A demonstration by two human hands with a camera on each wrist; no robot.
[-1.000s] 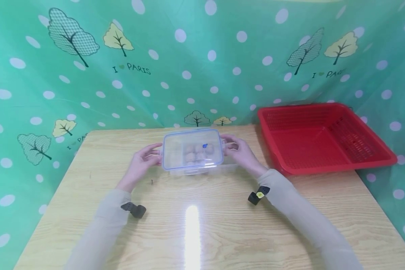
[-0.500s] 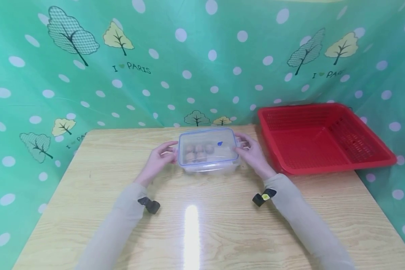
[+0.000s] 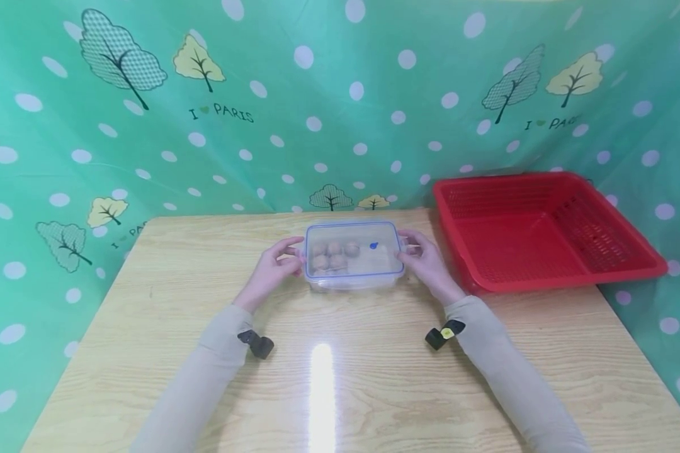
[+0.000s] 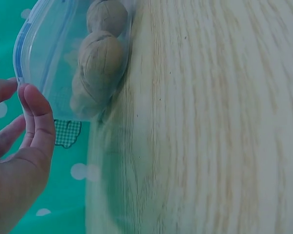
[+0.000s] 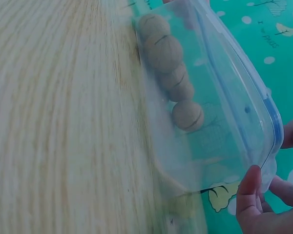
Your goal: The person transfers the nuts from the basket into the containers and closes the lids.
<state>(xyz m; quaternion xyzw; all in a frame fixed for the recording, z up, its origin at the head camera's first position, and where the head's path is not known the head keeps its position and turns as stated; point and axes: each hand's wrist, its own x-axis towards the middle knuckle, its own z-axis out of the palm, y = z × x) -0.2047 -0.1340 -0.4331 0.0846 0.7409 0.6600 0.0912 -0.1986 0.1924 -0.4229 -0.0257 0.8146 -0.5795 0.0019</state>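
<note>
In the head view, a clear plastic food container (image 3: 345, 284) stands on the table toward its far edge. Its clear lid (image 3: 376, 263), with a blue seal line and a small blue valve, lies over the top. Several round, brown walnuts (image 5: 164, 54) sit on the container's floor, gathered at its left side. At the left end, my left hand (image 3: 273, 267) pinches the lid's edge flap between thumb and fingers. My right hand (image 3: 429, 267) pinches the opposite end of the lid in the same way, thumb toward the front.
A red plastic basket (image 3: 544, 283) stands to the right of the container, behind the right forearm. The wooden table (image 3: 396, 377) reaches back to a green patterned curtain (image 3: 340, 138). Each wrist wears a black camera strap.
Both hands have carried the lid rightward from an offset position until it lines up over the container. In the last half second it has shifted only slightly right and toward me.
</note>
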